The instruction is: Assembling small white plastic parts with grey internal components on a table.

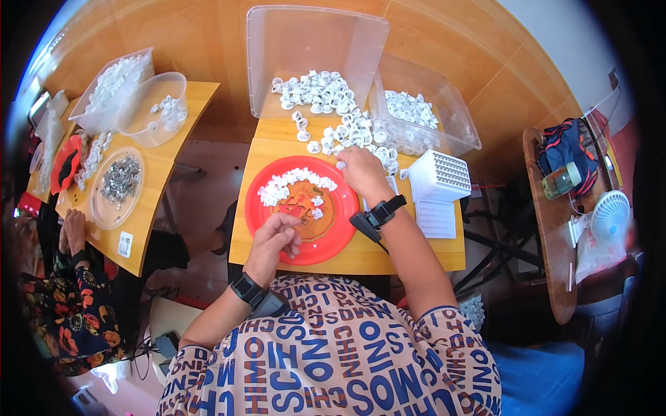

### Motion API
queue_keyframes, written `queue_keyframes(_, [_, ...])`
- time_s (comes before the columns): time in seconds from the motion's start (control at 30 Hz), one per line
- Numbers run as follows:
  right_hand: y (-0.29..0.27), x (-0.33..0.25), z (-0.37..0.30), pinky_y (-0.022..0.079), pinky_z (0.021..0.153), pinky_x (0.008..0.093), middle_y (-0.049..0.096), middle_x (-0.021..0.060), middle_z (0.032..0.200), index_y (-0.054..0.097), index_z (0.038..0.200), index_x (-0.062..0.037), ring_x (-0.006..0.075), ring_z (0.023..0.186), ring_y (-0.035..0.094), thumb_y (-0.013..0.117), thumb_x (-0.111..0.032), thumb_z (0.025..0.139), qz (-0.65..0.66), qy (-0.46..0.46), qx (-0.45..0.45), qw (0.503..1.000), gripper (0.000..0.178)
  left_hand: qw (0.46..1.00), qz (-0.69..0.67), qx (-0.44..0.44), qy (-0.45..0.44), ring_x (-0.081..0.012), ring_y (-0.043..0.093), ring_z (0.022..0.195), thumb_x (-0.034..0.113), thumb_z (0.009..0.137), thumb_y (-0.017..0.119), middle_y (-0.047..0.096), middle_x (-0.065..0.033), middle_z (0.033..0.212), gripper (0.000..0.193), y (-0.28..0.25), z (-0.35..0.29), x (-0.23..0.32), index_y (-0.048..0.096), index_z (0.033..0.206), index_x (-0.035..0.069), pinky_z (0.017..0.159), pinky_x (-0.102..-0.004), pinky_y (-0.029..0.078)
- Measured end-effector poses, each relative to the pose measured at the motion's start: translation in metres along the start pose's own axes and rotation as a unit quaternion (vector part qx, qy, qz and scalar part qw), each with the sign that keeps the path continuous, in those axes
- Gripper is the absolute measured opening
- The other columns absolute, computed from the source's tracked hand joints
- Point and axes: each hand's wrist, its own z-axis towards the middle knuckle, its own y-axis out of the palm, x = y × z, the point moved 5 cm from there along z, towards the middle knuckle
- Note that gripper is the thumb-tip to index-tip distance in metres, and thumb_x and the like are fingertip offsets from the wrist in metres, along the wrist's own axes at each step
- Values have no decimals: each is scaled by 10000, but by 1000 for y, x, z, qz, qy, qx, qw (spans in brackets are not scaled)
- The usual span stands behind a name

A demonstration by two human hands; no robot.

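A red round tray [253,229] lies on the table before me, with small white plastic pieces [277,188] along its far side and a few near its middle. Over its near left part is my left hand [276,243], its fingers curled in; whatever they may hold is too small to make out. Beyond the tray's right rim, my right hand [364,173] reaches to the near edge of a pile of round white plastic parts [354,132]. Its fingertips are closed on one white plastic part [340,165].
A clear bin on its side [316,59] and another clear bin [444,125] hold more parts. White racks [438,177] stand at right. On the left table are tubs [156,121] and a plate of metal pieces [121,180], near another person's hands [72,232]. A fan [610,215] stands far right.
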Motion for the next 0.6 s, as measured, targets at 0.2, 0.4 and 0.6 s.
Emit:
queue_keyframes(0.2, [4,11,1,488,790,418,642,132,941,664,964,-68,311,891,616,596,-102,805,-17,18,-9,1000,176,1000,4,3,-6,-107,552,688,80,939,450,577,-32,798,178,0,0,3,542,1085,37,629,-235,453])
queue_keyframes(0.4, [-9,18,-19,503,706,289,634,53,935,589,1048,-32,134,823,611,579,-136,914,433,70,-21,898,170,1000,22,4,3,-110,558,725,82,921,454,582,-39,868,227,0,3,5,533,1132,50,673,-240,460])
queue_keyframes(0.6, [-6,-55,-71,507,712,283,634,53,998,557,1141,-60,136,838,617,517,-163,971,821,56,-218,524,203,977,131,-21,168,-143,468,1076,60,885,492,487,-59,1129,413,14,8,22,466,1297,28,901,-268,406])
